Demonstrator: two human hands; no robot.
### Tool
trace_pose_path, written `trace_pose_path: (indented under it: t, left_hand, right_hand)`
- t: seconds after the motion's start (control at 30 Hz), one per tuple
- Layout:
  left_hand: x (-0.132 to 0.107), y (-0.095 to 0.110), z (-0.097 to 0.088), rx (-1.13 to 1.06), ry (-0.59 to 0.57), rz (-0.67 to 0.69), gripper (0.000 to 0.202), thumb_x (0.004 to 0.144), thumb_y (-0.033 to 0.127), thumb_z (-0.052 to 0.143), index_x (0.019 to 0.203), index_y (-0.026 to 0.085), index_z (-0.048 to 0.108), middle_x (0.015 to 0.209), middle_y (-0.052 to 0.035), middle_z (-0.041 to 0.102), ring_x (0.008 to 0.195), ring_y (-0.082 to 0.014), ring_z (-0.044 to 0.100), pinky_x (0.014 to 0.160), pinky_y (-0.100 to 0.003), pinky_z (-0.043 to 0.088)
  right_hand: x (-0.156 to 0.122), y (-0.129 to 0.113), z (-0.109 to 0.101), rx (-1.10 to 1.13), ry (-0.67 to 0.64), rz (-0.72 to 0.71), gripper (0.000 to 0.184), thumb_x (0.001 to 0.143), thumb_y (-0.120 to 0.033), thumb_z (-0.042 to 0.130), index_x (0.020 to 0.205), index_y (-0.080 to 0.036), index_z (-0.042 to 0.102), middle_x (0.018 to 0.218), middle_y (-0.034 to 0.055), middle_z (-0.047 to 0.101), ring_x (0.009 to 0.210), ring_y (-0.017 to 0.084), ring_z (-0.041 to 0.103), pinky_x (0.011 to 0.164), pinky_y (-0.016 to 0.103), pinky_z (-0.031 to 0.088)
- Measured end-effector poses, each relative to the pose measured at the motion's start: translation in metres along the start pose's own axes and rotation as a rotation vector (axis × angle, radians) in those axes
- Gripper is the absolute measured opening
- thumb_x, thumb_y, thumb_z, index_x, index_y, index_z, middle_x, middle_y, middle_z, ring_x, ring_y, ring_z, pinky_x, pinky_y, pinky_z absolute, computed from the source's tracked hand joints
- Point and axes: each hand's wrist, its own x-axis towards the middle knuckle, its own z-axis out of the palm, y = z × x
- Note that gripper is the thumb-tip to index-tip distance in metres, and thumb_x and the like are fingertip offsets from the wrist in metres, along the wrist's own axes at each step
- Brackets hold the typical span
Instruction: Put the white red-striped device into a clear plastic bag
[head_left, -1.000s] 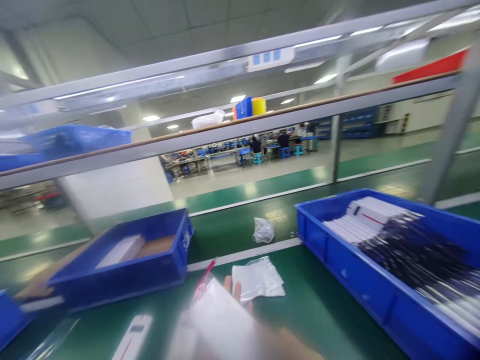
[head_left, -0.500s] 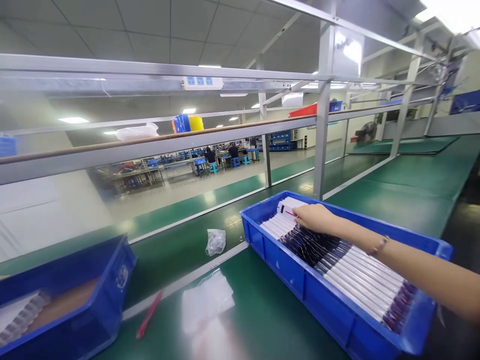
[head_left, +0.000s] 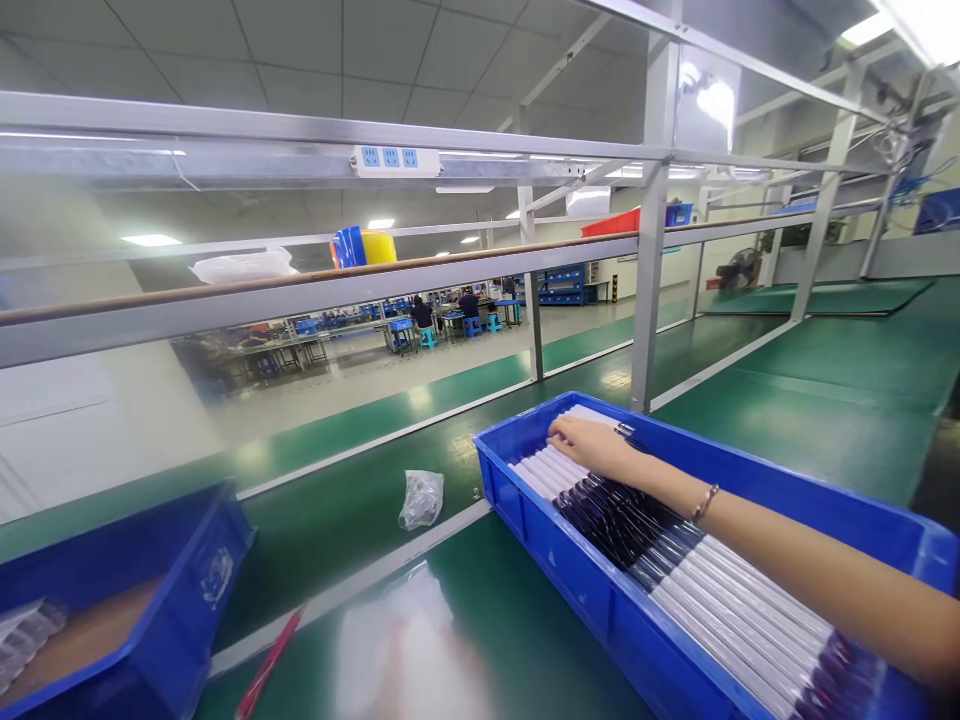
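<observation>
My right hand [head_left: 592, 445] reaches across the long blue bin [head_left: 570, 575] on the right. Its fingers lie flat on the white slim boxes [head_left: 551, 468] stacked at the bin's far end, and no box is lifted. A thin bracelet sits on that wrist. Rows of dark and white flat packs [head_left: 675, 560] fill the bin under my forearm. At the bottom centre a pale smear, a clear plastic bag [head_left: 405, 645], is blurred by motion. My left hand may be behind it, but I cannot make it out.
A second blue bin [head_left: 161, 620] with a brown liner stands at the lower left. A red pen [head_left: 266, 668] lies near the white belt edge and a crumpled clear bag [head_left: 420, 498] on the green belt. Metal uprights [head_left: 649, 300] and a shelf rail cross ahead. Seated workers are far behind.
The view swung right from the left bin to the right bin. My right hand came into view, reached the bin's far end, then slid slightly left over the white boxes.
</observation>
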Motion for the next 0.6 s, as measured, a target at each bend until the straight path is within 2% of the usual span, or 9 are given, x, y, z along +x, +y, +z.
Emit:
trace_pose_path:
  t: [0.07, 0.13, 0.23, 0.3, 0.4, 0.5, 0.6]
  left_hand:
    - [0.005, 0.002, 0.02, -0.027, 0.013, -0.001, 0.046, 0.088, 0.046, 0.06, 0.13, 0.026, 0.055, 0.076, -0.0058, 0.072, 0.078, -0.0324, 0.077, 0.078, -0.047, 0.063]
    - [0.004, 0.004, 0.039, -0.062, 0.023, 0.003, 0.047, 0.089, 0.046, 0.063, 0.124, 0.015, 0.056, 0.08, -0.0084, 0.072, 0.082, -0.0307, 0.076, 0.082, -0.045, 0.063]
    - [-0.004, 0.007, 0.051, -0.087, 0.043, -0.008, 0.044, 0.088, 0.045, 0.067, 0.113, 0.011, 0.059, 0.085, -0.011, 0.073, 0.084, -0.031, 0.076, 0.082, -0.046, 0.063]
    - [-0.007, 0.009, 0.048, -0.084, 0.054, -0.025, 0.038, 0.088, 0.043, 0.066, 0.108, 0.011, 0.06, 0.084, -0.0102, 0.072, 0.081, -0.0303, 0.076, 0.079, -0.045, 0.063]
    - [-0.003, 0.012, 0.034, -0.093, 0.049, -0.014, 0.034, 0.088, 0.042, 0.066, 0.106, 0.013, 0.061, 0.081, -0.0088, 0.072, 0.078, -0.0287, 0.075, 0.077, -0.044, 0.062]
    - [0.007, 0.015, 0.017, -0.117, 0.043, 0.001, 0.029, 0.088, 0.039, 0.065, 0.105, 0.015, 0.06, 0.08, -0.0087, 0.072, 0.076, -0.0285, 0.075, 0.075, -0.043, 0.062]
    - [0.012, 0.014, 0.004, -0.099, 0.047, -0.001, 0.023, 0.091, 0.034, 0.061, 0.106, 0.016, 0.06, 0.079, -0.0086, 0.073, 0.071, -0.0276, 0.075, 0.073, -0.043, 0.061]
  right_hand:
    - [0.003, -0.02, -0.006, 0.009, 0.031, -0.089, 0.029, 0.098, -0.036, 0.062, 0.123, -0.02, 0.062, 0.126, 0.0074, 0.064, 0.105, 0.024, 0.066, 0.089, 0.046, 0.057]
    - [0.011, -0.025, -0.01, -0.014, 0.042, -0.094, 0.031, 0.098, -0.036, 0.063, 0.124, -0.02, 0.062, 0.127, 0.0077, 0.064, 0.106, 0.024, 0.065, 0.09, 0.047, 0.056]
    - [0.028, -0.002, -0.008, -0.066, 0.013, 0.006, 0.032, 0.097, -0.036, 0.064, 0.124, -0.019, 0.061, 0.126, 0.0082, 0.064, 0.106, 0.025, 0.065, 0.089, 0.047, 0.056]
    - [0.035, 0.023, -0.001, -0.094, -0.022, 0.095, 0.033, 0.097, -0.035, 0.065, 0.124, -0.017, 0.061, 0.126, 0.0091, 0.064, 0.105, 0.025, 0.066, 0.088, 0.046, 0.057]
    - [0.034, 0.051, 0.015, -0.109, -0.074, 0.206, 0.035, 0.096, -0.035, 0.066, 0.124, -0.016, 0.061, 0.126, 0.0102, 0.064, 0.105, 0.025, 0.066, 0.088, 0.045, 0.057]
    - [0.024, 0.057, 0.032, -0.094, -0.099, 0.271, 0.033, 0.096, -0.034, 0.066, 0.124, -0.017, 0.062, 0.126, 0.0099, 0.064, 0.104, 0.024, 0.066, 0.088, 0.045, 0.057]
    - [0.014, 0.048, 0.041, -0.056, -0.085, 0.307, 0.034, 0.096, -0.035, 0.066, 0.125, -0.017, 0.061, 0.127, 0.01, 0.063, 0.105, 0.025, 0.066, 0.088, 0.045, 0.057]
